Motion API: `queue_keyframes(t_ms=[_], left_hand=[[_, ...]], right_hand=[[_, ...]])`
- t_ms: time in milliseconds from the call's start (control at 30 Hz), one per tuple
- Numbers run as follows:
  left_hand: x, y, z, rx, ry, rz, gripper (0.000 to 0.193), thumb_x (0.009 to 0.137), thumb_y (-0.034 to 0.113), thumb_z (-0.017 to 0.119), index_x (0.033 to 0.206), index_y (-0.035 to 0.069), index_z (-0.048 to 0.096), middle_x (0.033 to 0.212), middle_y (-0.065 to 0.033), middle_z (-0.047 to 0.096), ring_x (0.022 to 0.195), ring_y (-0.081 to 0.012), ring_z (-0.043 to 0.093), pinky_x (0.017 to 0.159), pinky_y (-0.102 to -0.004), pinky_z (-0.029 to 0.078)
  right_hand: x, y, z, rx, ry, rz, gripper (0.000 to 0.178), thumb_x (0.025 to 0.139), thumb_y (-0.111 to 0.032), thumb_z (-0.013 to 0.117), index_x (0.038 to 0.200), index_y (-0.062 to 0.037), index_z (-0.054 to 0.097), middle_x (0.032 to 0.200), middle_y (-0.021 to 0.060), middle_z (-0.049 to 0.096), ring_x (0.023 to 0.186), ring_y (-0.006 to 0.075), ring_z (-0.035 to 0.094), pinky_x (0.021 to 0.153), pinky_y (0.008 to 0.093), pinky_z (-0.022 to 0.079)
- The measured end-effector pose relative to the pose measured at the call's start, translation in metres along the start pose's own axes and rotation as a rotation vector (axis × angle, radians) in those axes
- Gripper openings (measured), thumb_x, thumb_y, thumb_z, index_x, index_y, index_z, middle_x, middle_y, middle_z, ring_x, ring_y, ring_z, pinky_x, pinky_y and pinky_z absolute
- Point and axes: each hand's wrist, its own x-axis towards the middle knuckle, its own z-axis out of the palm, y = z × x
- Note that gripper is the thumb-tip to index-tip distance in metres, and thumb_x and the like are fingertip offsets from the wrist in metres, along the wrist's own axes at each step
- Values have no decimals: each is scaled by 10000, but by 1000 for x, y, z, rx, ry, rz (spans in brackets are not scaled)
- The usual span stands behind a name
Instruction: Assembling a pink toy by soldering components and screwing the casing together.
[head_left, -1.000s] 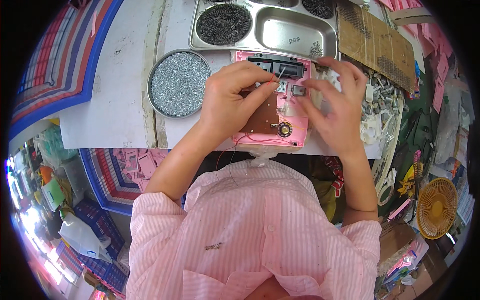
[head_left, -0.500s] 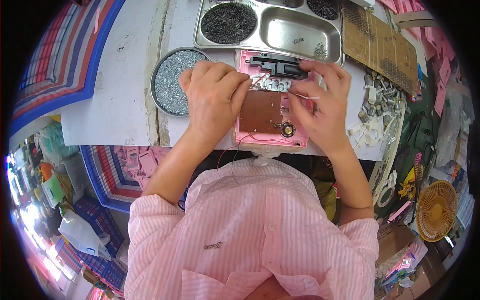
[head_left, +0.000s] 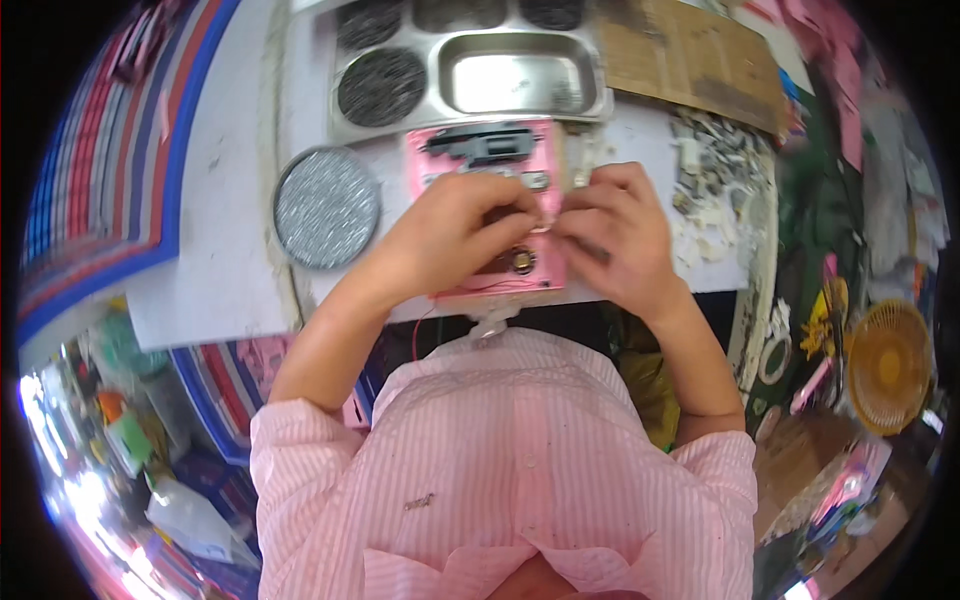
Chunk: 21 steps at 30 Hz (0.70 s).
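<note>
A pink plastic casing (head_left: 548, 160) lies on the table before me, with a black mechanism (head_left: 485, 146) across its far part and a small round speaker (head_left: 523, 261) at its near right. Over the casing's middle, my left hand (head_left: 450, 232) is closed in a pinch. My right hand (head_left: 622, 240) is curled at the casing's right edge, its fingertips pinched close to the left ones. A tiny pale piece shows between the fingertips, too blurred to name. The hands cover much of the brown board. A thin red wire (head_left: 418, 335) hangs over the near table edge.
To the left stands a round tin (head_left: 328, 210) of small silvery screws. Behind the casing is a metal compartment tray (head_left: 433, 80) with dark springs. Cardboard (head_left: 690, 55) and a heap of small motors and white parts (head_left: 715, 180) lie at right. A striped blue-edged crate (head_left: 110, 200) stands far left.
The view has shifted, so the table things sit further left. Both hands have come nearer each other, from the casing's two sides to its middle right. My right fingers, spread before, are now pinched.
</note>
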Motion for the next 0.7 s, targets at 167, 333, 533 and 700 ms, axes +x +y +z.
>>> queue_keyframes(t_ms=[167,333,533,700], left_hand=[[2,3,0,88,20,-53,114,929,81,644,949,-26,679,794,-47,676,695,-86,630,634,-245,507],[-9,8,14,466,339,219,55,894,-2,667,944,-11,687,786,-75,665,664,-130,642,615,-249,487],[-10,2,37,483,431,332,64,864,-33,678,920,-2,682,797,-108,667,658,-187,640,615,-277,495],[0,0,30,445,478,334,78,823,76,741,881,40,703,767,-80,648,664,-230,598,664,-344,464]], right_hand=[[-28,-3,-13,-119,-7,-86,228,649,-177,754,851,-117,667,1057,50,658,998,283,612,838,384,507],[-124,-15,-116,62,526,906,100,878,-83,689,977,-68,689,874,35,664,788,162,649,718,288,533],[-257,24,-214,497,1499,927,125,947,-102,682,1033,-64,599,811,41,601,630,130,537,542,266,429],[-231,19,-228,-23,1569,1024,111,898,-60,738,960,-54,646,737,-4,576,648,88,549,540,231,438]])
